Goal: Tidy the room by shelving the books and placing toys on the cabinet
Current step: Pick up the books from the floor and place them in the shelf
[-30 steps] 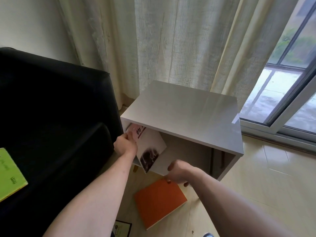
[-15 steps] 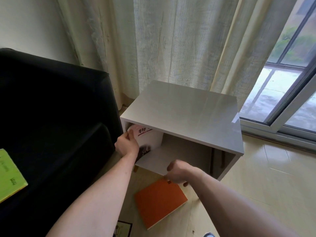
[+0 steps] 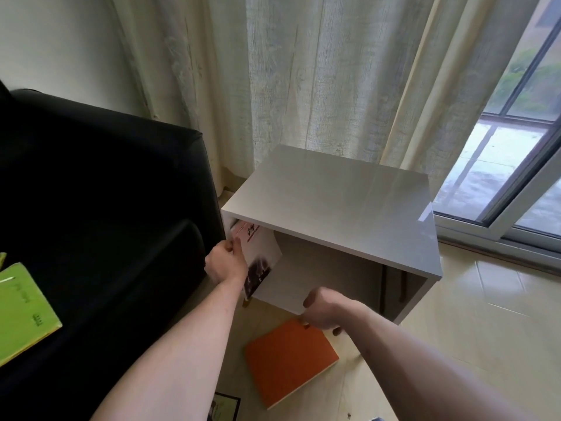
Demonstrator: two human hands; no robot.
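A grey open-fronted cabinet (image 3: 334,196) stands between the sofa and the window. Inside its left end a white book (image 3: 261,253) with red lettering and a dark picture stands on edge, leaning slightly. My left hand (image 3: 224,264) grips this book by its near edge at the cabinet's left wall. My right hand (image 3: 323,308) curls over the front edge of the cabinet's bottom shelf. An orange book (image 3: 288,360) lies flat on the floor just below that hand. A green book (image 3: 21,311) lies on the sofa seat at the far left.
A black sofa (image 3: 106,208) fills the left side, touching the cabinet. Pale curtains (image 3: 303,71) hang behind the cabinet. A sliding glass door (image 3: 516,147) is at the right. A dark-framed book corner (image 3: 223,408) shows on the tiled floor at the bottom.
My left hand has pushed the white book deeper into the cabinet's left end and turned it more upright. My right hand has stayed on the shelf edge.
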